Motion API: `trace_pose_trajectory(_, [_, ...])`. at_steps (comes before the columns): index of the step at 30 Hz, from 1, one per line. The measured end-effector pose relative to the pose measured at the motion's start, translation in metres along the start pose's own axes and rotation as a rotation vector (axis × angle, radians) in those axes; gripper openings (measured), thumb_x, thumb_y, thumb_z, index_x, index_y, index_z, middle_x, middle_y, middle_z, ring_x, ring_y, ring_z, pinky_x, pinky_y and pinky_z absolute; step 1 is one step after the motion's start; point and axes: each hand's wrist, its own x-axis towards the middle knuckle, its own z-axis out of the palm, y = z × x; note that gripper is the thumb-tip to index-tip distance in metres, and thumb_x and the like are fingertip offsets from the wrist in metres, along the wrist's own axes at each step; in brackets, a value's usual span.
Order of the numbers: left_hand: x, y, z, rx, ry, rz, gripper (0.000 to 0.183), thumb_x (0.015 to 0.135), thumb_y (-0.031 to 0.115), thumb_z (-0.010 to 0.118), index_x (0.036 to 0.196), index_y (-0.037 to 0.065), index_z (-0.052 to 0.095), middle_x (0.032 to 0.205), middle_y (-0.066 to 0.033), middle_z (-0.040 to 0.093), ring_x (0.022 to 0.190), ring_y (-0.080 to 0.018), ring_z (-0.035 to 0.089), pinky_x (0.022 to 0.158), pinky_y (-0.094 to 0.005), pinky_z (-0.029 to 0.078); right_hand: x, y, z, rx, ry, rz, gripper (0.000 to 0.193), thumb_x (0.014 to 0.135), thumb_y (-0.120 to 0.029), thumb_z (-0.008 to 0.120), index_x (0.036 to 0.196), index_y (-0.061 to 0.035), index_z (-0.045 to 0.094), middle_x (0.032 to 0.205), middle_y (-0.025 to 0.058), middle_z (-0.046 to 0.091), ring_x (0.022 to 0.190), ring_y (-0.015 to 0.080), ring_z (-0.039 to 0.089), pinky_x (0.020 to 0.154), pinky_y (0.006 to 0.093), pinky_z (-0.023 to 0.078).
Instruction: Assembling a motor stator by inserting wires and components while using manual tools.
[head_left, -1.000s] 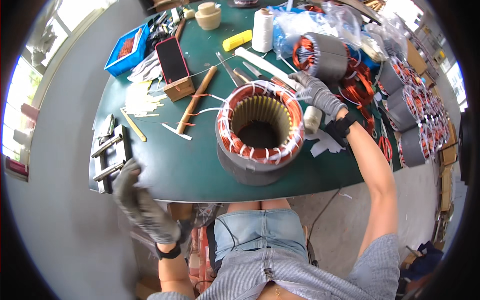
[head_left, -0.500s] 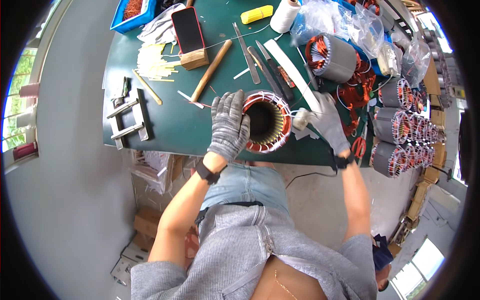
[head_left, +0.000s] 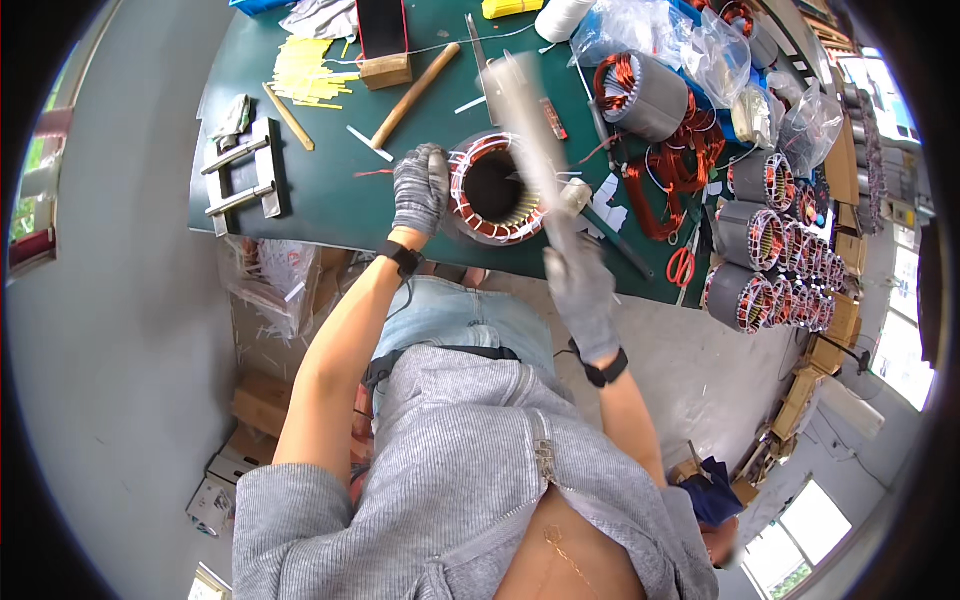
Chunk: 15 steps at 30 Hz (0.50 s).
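Observation:
A motor stator (head_left: 466, 178) with orange copper windings and white lacing stands at the table's near edge, its hollow bore facing up. My left hand (head_left: 422, 188), in a grey glove, is closed against its left side with the fingers curled. My gloved right hand (head_left: 582, 290) is wrapped round the lower end of a long white flat bar (head_left: 532, 120), tilted up over the stator's right rim. The bar is smeared by motion and hides part of that rim; whether it touches cannot be told. Just right of the stator lies a mallet-like tool with a pale head (head_left: 574, 196) and dark handle.
On the green table (head_left: 330, 200) lie a wooden stick (head_left: 415, 97), yellow strips (head_left: 308, 72), a metal frame (head_left: 242, 175) and red scissors (head_left: 681, 266). Another stator (head_left: 655, 100) stands at the back right, near loose copper coils (head_left: 655, 185). Several finished stators (head_left: 745, 235) line the right edge.
My right hand has moved left and nearer, swinging the white bar up over the stator. My left hand has curled from lying flat. The view has shifted slightly.

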Motion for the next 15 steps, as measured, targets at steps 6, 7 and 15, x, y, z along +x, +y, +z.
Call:
trace_pose_trajectory(6, [-0.013,-0.005,0.009,0.145,-0.107,-0.314,0.047,0.095,0.031,0.028,0.077,0.002,0.061,0.076,-0.0238,0.061,0.078,-0.0435,0.057,0.072,-0.0514,0.043,0.032,-0.035,-0.04,0.303,0.118,-0.123,0.045,0.085,-0.013,0.058,0.129,-0.0152,0.052,0.101,0.0188,0.061,0.089,0.0328,0.061,0.072,0.0368,0.05])
trace_pose_trajectory(7, [-0.01,-0.003,0.009,0.164,-0.125,-0.325,0.049,0.096,0.032,0.028,0.077,0.002,0.061,0.077,-0.0241,0.061,0.078,-0.0436,0.057,0.071,-0.0514,0.043,0.029,-0.026,-0.02,0.273,0.164,-0.184,0.045,0.085,-0.014,0.057,0.13,-0.0174,0.051,0.098,0.0183,0.062,0.086,0.0331,0.061,0.072,0.0385,0.05])
trace_pose_trajectory(15, [-0.014,0.007,0.0,0.234,-0.184,-0.304,0.055,0.096,0.036,0.023,0.079,0.002,0.062,0.079,-0.0234,0.062,0.078,-0.043,0.058,0.072,-0.0509,0.044,0.036,-0.022,-0.015,0.118,-0.082,-0.176,0.055,0.086,-0.023,0.057,0.138,-0.0311,0.039,0.079,0.0151,0.061,0.075,0.0323,0.062,0.066,0.041,0.05])
